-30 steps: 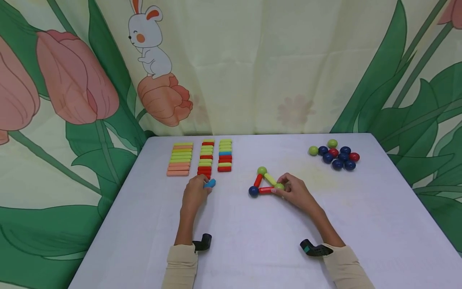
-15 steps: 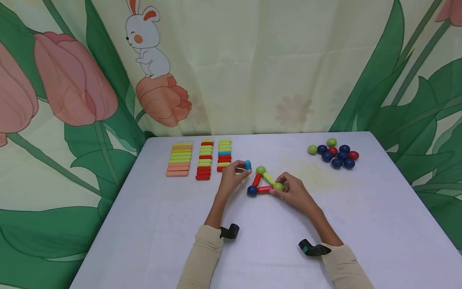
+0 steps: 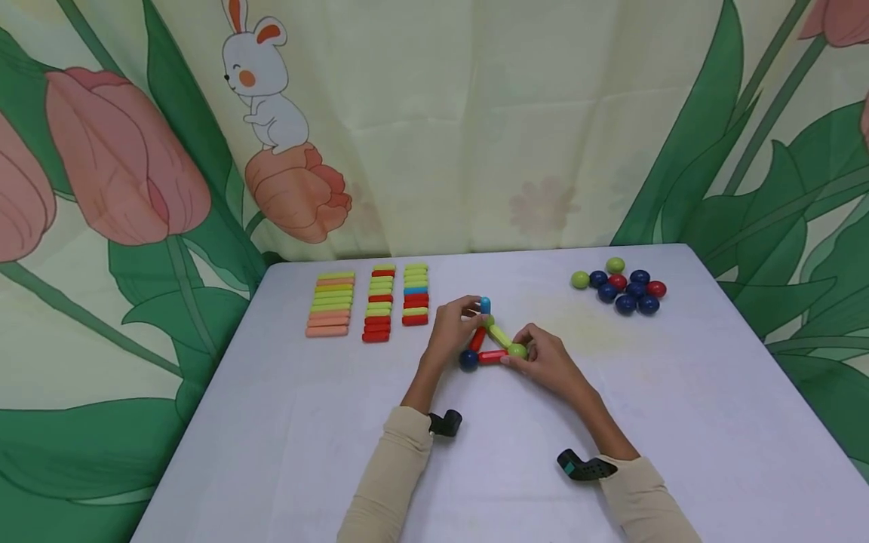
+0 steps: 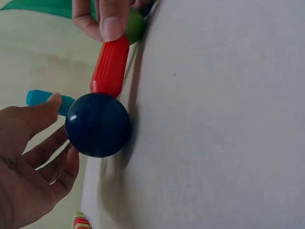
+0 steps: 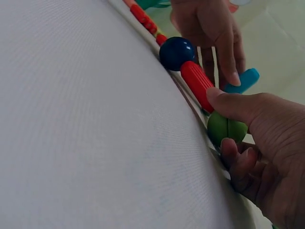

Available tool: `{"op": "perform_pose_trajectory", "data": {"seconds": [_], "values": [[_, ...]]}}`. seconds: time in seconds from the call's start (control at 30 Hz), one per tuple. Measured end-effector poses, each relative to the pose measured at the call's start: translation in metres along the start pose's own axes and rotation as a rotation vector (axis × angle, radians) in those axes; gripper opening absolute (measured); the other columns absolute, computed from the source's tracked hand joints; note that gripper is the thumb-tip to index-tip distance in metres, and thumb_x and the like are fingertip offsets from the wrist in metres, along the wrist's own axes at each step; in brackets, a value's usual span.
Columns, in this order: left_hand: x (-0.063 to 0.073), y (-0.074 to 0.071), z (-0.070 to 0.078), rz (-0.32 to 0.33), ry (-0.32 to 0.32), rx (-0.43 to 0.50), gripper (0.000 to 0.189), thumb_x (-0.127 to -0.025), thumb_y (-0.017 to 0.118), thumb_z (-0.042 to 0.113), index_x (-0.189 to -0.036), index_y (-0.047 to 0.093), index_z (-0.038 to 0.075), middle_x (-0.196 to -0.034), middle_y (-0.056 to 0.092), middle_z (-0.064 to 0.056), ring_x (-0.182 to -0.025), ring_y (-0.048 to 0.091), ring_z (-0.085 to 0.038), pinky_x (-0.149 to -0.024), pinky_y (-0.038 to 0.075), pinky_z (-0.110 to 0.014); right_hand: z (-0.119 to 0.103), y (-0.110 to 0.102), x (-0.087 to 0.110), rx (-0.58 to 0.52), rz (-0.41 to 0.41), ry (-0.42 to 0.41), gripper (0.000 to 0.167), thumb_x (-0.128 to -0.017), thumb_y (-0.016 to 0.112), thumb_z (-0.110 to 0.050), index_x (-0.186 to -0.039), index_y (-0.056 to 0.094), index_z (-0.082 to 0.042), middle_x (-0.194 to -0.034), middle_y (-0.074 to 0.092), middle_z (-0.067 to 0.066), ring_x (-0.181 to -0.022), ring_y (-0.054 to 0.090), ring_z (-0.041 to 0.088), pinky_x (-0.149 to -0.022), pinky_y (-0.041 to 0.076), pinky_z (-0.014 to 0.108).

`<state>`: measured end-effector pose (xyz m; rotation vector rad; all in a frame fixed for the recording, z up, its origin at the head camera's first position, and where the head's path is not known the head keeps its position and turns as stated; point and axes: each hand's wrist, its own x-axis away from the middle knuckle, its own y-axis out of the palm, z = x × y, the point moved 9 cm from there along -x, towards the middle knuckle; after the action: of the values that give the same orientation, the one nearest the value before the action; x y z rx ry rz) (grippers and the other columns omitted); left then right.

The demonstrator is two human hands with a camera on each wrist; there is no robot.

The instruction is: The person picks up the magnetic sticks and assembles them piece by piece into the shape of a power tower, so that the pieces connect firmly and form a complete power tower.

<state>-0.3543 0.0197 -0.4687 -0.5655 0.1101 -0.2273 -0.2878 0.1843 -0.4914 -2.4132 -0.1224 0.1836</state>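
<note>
Your left hand (image 3: pixel 449 332) is pinching one blue stick (image 3: pixel 485 305) by the far green ball (image 3: pixel 489 320) of the triangle (image 3: pixel 492 357); I'm not seeing whether they're touching, tbh. Your right hand (image 3: pixel 543 362) is gripping the right-corner green ball (image 3: pixel 517 351). Triangle's sitting mid-worktop (image 3: pixel 516 467), also using one blue ball (image 3: pixel 468 360), two red sticks (image 3: pixel 478 338), one yellow-green stick (image 3: pixel 500 336). Ten loose balls (image 3: pixel 636 291) are lying right, three stick columns (image 3: pixel 380 299) left.

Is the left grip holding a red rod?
No, in the head view the left grip holds a blue rod near a green ball.
</note>
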Motion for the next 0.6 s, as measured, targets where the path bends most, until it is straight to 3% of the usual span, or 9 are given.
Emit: {"op": "perform_pose_trajectory", "data": {"seconds": [0.17,0.27,0.37,0.47,0.6], "values": [[0.01,-0.036,-0.006,0.149,-0.002,-0.142,0.031,-0.089,0.072,0.019,-0.119,0.068,0.01,-0.107,0.069,-0.006,-0.097,0.063,-0.02,-0.081,0.056,-0.029,-0.002,0.0,0.0,0.001,0.002,0.007,0.04,-0.08,0.081,-0.031,-0.106,0.058,-0.011,-0.09,0.059,0.003,-0.072,0.049,0.017,-0.058,0.045,0.022],[0.018,-0.061,-0.01,0.263,-0.035,-0.3,0.026,-0.087,0.074,0.014,-0.112,0.071,0.009,-0.108,0.066,-0.009,-0.099,0.06,-0.024,-0.078,0.057,-0.031,-0.003,-0.002,0.001,0.008,0.005,0.017,0.039,-0.081,0.081,-0.029,-0.106,0.057,-0.011,-0.09,0.059,0.004,-0.073,0.049,0.017,-0.059,0.045,0.022],[0.025,-0.078,-0.013,0.337,-0.056,-0.469,0.028,-0.083,0.077,0.011,-0.11,0.073,0.009,-0.11,0.065,-0.012,-0.102,0.059,-0.028,-0.079,0.057,-0.035,-0.002,-0.003,0.002,0.018,0.008,0.028,0.039,-0.081,0.08,-0.029,-0.107,0.057,-0.01,-0.09,0.059,0.004,-0.073,0.049,0.017,-0.06,0.045,0.022],[0.03,-0.086,-0.016,0.358,-0.048,-0.587,0.033,-0.079,0.081,0.01,-0.11,0.073,0.007,-0.11,0.065,-0.015,-0.102,0.06,-0.031,-0.079,0.057,-0.039,-0.003,-0.003,0.002,0.015,0.011,0.032,0.039,-0.082,0.08,-0.028,-0.107,0.057,-0.01,-0.089,0.058,0.004,-0.073,0.049,0.017,-0.059,0.045,0.021],[0.033,-0.085,-0.024,0.31,-0.057,-0.655,0.039,-0.075,0.084,0.012,-0.111,0.071,0.005,-0.11,0.066,-0.017,-0.101,0.062,-0.03,-0.08,0.058,-0.039,-0.004,-0.002,0.002,0.012,0.017,0.022,0.039,-0.082,0.08,-0.027,-0.107,0.057,-0.008,-0.09,0.059,0.006,-0.071,0.049,0.017,-0.058,0.044,0.02]]}}
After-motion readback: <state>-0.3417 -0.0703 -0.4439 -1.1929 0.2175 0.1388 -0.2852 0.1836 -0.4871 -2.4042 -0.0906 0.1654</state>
